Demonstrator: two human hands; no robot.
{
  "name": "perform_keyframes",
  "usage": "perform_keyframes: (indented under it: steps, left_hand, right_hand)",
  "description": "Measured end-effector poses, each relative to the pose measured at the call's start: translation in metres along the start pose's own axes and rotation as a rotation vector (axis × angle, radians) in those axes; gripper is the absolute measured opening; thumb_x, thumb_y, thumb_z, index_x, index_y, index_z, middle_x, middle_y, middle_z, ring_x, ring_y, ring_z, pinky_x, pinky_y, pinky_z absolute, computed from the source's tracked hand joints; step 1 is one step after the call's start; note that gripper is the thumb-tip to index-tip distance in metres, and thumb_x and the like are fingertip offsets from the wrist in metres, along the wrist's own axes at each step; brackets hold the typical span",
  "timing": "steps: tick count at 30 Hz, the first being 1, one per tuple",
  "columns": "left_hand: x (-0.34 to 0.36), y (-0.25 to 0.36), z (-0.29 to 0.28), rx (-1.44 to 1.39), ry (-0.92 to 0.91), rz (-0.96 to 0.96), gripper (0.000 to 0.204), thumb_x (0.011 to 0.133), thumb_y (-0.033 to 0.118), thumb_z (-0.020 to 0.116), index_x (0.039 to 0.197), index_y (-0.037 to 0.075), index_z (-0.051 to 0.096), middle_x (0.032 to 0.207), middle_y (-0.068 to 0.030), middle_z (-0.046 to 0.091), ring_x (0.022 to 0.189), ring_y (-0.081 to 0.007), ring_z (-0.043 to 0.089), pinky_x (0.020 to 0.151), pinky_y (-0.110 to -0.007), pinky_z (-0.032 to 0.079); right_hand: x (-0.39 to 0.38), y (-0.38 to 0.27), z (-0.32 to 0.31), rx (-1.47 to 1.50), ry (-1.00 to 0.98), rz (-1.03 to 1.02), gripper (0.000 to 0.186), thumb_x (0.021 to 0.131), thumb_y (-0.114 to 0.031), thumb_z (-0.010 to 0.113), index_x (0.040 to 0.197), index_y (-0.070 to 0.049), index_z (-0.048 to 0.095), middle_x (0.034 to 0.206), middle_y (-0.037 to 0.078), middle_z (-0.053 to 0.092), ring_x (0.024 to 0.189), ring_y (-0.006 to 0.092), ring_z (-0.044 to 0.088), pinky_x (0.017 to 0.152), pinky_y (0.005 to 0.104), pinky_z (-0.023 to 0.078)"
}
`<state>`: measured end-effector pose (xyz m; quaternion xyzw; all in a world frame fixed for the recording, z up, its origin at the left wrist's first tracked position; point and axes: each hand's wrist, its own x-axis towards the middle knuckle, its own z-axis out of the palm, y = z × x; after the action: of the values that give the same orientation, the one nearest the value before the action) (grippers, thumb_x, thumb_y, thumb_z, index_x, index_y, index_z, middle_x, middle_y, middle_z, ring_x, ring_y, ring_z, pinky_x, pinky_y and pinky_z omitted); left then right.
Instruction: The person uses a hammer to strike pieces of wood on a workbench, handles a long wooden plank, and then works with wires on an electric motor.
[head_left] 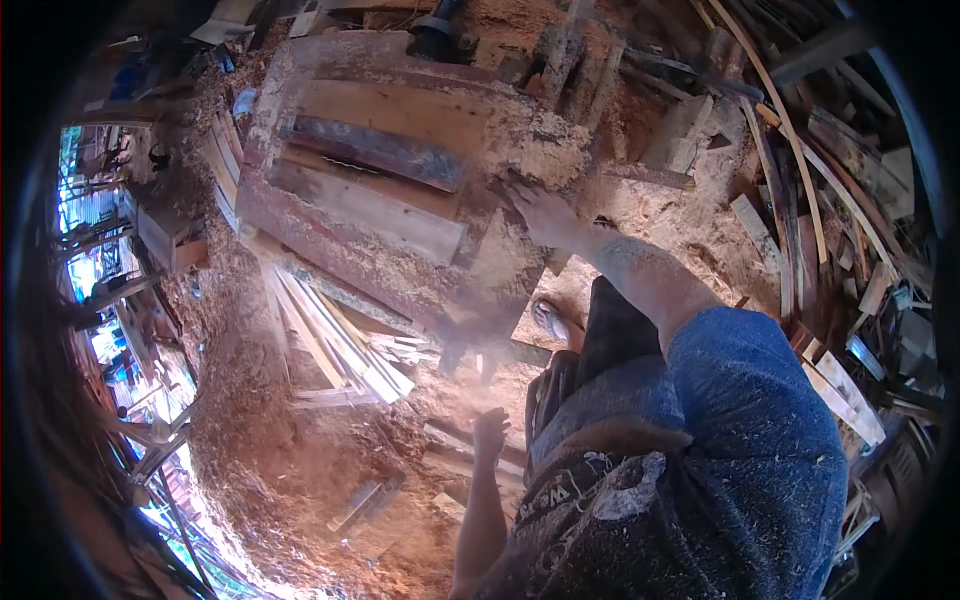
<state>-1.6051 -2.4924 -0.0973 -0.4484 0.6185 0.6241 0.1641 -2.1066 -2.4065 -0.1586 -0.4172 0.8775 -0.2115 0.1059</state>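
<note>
My right hand [542, 214] reaches over the right end of a low reddish-brown worktable [345, 268], its fingers stretched out beside a heap of sawdust [545, 150]. Nothing shows in its grip. My left hand [490, 430] is held out low, away from the table, with loosely bent fingers and nothing visible in them. On the tabletop lie a dark, weathered board [375, 152] and a paler plank [375, 212], side by side. Behind them is a wide brownish board [390, 108]. Sawdust is scattered over the table.
Thin pale wood strips [335, 335] lie in a bundle on the sawdust-covered floor [250, 430] left of me. Long planks and offcuts [785, 210] are piled along the right. A dark round object [432, 40] stands at the table's far edge. My foot [550, 320] is near the table.
</note>
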Motion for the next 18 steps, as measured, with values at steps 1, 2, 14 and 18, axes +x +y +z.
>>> perform_keyframes:
  steps: [1,2,14,18]
  left_hand:
    - [0.0,-0.012,-0.011,0.013,0.012,0.002,0.03,0.096,0.008,0.051,0.122,-0.003,0.059,0.106,-0.0131,0.069,0.093,-0.0213,0.069,0.074,-0.03,0.057]
    - [0.0,-0.022,-0.023,0.101,0.021,0.11,0.029,0.095,0.007,0.052,0.122,-0.003,0.059,0.106,-0.0133,0.068,0.091,-0.0205,0.068,0.073,-0.03,0.057]
    - [0.053,0.04,-0.076,0.238,-0.081,-0.2,0.045,0.094,0.04,0.06,0.124,0.007,0.06,0.11,-0.0098,0.067,0.093,-0.0183,0.064,0.076,-0.035,0.05]
    - [0.092,0.053,-0.071,0.327,-0.13,-0.207,0.026,0.097,0.023,0.056,0.117,0.007,0.063,0.103,-0.0042,0.069,0.083,-0.0174,0.066,0.063,-0.028,0.051]
  right_hand:
    - [0.004,-0.012,-0.016,-0.002,-0.184,0.081,0.055,0.083,-0.021,0.061,0.133,0.0,0.055,0.143,0.017,0.046,0.111,0.0355,0.061,0.088,0.0441,0.055]
    - [0.008,-0.024,-0.031,-0.009,-0.363,0.162,0.052,0.082,-0.022,0.061,0.129,0.0,0.058,0.137,0.017,0.054,0.103,0.0365,0.066,0.083,0.0456,0.056]
    - [-0.295,0.028,-0.067,0.263,-0.273,0.878,0.039,0.082,-0.034,0.058,0.092,0.002,0.071,0.094,0.023,0.07,0.089,0.0409,0.068,0.081,0.048,0.054]
    - [-0.52,0.032,0.027,0.089,-0.162,1.267,0.03,0.08,-0.024,0.058,0.085,0.002,0.072,0.087,0.025,0.069,0.084,0.0413,0.069,0.077,0.0485,0.055]
